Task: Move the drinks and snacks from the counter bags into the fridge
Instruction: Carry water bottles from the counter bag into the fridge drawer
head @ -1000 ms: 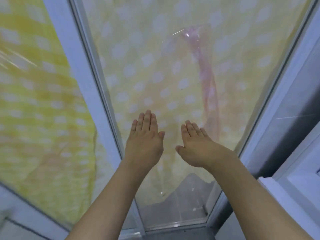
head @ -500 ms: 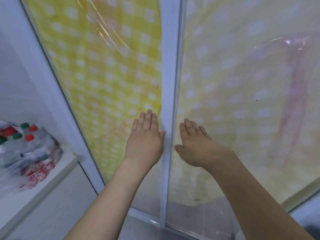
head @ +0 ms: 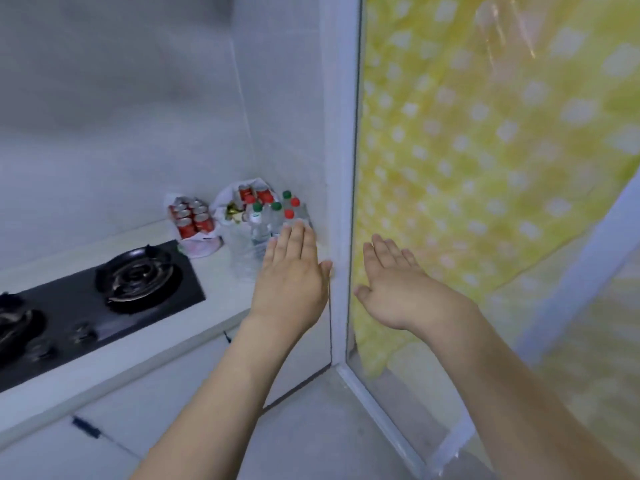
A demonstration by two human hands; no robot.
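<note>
The counter (head: 221, 271) carries the stove (head: 86, 306) at its left and 2 bags of drinks (head: 239, 216) in its far right corner. Left hand (head: 291, 282) and right hand (head: 398, 289) hover flat-fingered, holding nothing.

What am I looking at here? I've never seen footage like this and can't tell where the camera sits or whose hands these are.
The camera is worn on a person's head, looking forward and down, so the arms are the wearer's own. The left hand and right hand are both open, with nothing in their grip. On the pale counter in the corner stand a bag of red cans and a bag of bottles with red and green caps. A black gas stove is set into the counter. On the right is a glass door covered by yellow dotted cloth.
</note>
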